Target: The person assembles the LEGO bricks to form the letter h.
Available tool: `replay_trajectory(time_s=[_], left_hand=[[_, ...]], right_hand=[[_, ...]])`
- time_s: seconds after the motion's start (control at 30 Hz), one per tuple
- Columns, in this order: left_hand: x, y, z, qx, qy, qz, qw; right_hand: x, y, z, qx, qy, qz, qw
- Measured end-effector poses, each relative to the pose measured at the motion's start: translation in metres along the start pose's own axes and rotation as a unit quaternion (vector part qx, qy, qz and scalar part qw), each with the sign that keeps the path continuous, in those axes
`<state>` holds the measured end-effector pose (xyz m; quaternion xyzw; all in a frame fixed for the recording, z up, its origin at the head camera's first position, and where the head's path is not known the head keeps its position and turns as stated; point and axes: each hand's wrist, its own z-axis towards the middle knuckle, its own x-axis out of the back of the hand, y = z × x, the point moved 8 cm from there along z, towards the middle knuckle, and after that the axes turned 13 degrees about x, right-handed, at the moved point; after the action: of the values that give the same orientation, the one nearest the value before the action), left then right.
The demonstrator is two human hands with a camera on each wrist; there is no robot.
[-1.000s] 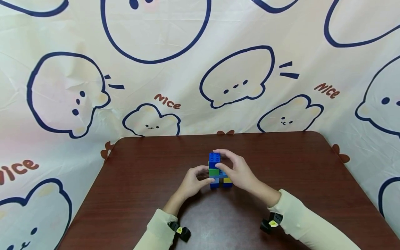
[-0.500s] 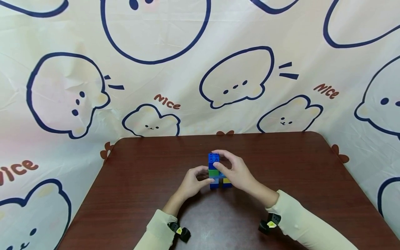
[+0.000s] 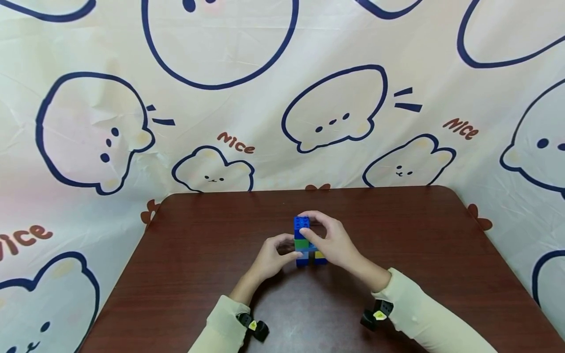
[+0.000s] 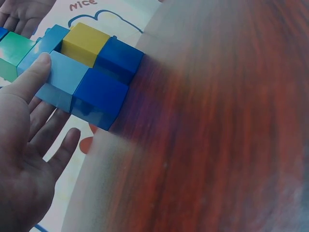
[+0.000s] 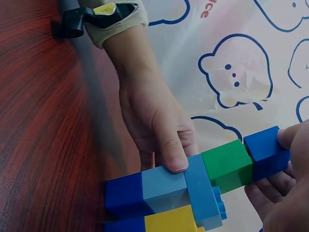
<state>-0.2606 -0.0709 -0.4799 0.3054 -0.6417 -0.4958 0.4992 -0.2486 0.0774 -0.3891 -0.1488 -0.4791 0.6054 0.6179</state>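
A toy brick build stands on the table, two legs joined by a light blue bridge brick (image 5: pixel 200 188). One leg is a dark blue brick (image 4: pixel 101 99) under a light blue brick (image 4: pixel 67 75); the other is dark blue under a yellow brick (image 4: pixel 86 43). A green brick (image 5: pixel 227 166) sits on one end of the bridge, with a dark blue brick (image 3: pixel 301 223) over it. My left hand (image 3: pixel 270 257) holds the build's left side, thumb on the light blue brick. My right hand (image 3: pixel 337 242) pinches the top dark blue brick between thumb and fingers.
The brown table (image 3: pixel 212 215) has rounded far corners. A cloth (image 3: pixel 265 113) with cartoon drawings hangs behind and beside it. A black wrist device (image 3: pixel 253 327) is strapped on the left sleeve, and a similar wrist device (image 3: pixel 376 315) on the right.
The right hand and forearm have shifted slightly left, the thumb further across the top dark blue brick. That brick now lines up more squarely over the green one. The left hand stays put.
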Motion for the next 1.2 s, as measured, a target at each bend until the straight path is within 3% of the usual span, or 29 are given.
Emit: replay_trajectory(time_s=[0.63,1.2], left_hand=[[-0.0002,-0.0022,0.0009,-0.005,0.0,0.004,1.0],[-0.0007,-0.0015,0.0006,-0.011,0.001,0.004,0.9999]], right_hand=[[-0.0017,-0.0018,0.0022,-0.017,-0.015,0.009,0.9997],[-0.0027,0.0001,0.0006,-0.006,-0.003,0.017,0.9998]])
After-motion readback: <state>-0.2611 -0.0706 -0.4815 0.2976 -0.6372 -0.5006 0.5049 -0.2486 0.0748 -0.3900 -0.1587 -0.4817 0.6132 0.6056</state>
